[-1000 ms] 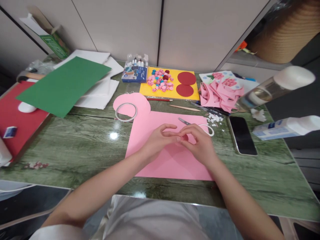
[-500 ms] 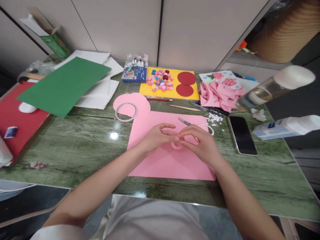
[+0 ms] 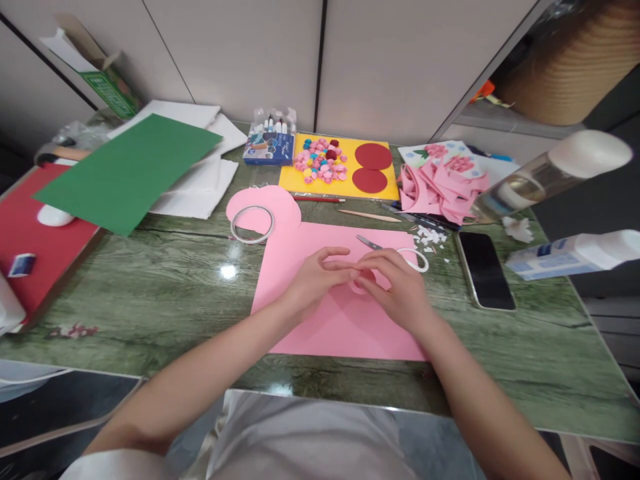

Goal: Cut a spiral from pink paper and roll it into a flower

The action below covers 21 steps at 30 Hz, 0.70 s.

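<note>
My left hand [image 3: 313,275] and my right hand [image 3: 397,287] meet fingertip to fingertip over a large pink paper sheet [image 3: 310,327] on the green table. Between them they pinch a small curled pink paper piece [image 3: 359,285]. Small scissors [image 3: 369,243] and a white tape ring [image 3: 417,257] lie just beyond my right hand. A pink paper circle [image 3: 285,200] with another tape ring [image 3: 252,223] on it sits to the far left of the sheet.
A yellow sheet [image 3: 300,179] holds several small paper rolls and two red discs [image 3: 373,167]. Pink scraps [image 3: 440,187], a phone [image 3: 484,270], glue bottles [image 3: 570,257], a marker box [image 3: 270,143], green paper [image 3: 125,170] and a red mat [image 3: 30,233] ring the work area.
Both hands stay over the pink sheet with small finger movements. The curled pink piece shows more between the fingertips than a second ago.
</note>
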### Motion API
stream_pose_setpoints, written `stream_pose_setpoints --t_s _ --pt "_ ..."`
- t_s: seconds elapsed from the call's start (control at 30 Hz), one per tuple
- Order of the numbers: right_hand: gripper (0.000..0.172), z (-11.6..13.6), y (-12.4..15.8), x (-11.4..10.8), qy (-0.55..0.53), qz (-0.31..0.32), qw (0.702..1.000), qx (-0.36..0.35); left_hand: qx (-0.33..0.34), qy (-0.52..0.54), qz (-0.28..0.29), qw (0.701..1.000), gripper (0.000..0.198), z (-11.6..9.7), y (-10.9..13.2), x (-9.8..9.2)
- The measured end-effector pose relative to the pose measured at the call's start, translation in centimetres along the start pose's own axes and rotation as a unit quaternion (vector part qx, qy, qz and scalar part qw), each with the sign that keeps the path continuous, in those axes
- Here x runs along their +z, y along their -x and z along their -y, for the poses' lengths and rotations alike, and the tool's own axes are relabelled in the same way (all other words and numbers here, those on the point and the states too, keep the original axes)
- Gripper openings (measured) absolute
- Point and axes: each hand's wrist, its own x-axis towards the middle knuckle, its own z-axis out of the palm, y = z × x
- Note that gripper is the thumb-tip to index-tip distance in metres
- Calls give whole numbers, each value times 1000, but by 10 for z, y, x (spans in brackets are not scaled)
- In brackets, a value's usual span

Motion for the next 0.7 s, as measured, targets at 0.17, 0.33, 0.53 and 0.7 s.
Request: stream_pose_setpoints --t_s 0.17,0.33,0.53,0.7 --pt "7 2 0 2 -7 -22 1000 8 -3 24 -7 1000 49 4 2 3" --pt "10 3 -1 -3 -47 -5 998 29 -4 1 10 1000 51 0 0 -2" --pt "13 2 -2 -10 -81 24 996 20 -37 -59 38 997 52 -15 0 -6" --pt "22 1 -1 -9 -86 88 992 -12 -59 -97 85 990 54 -21 -1 -9"
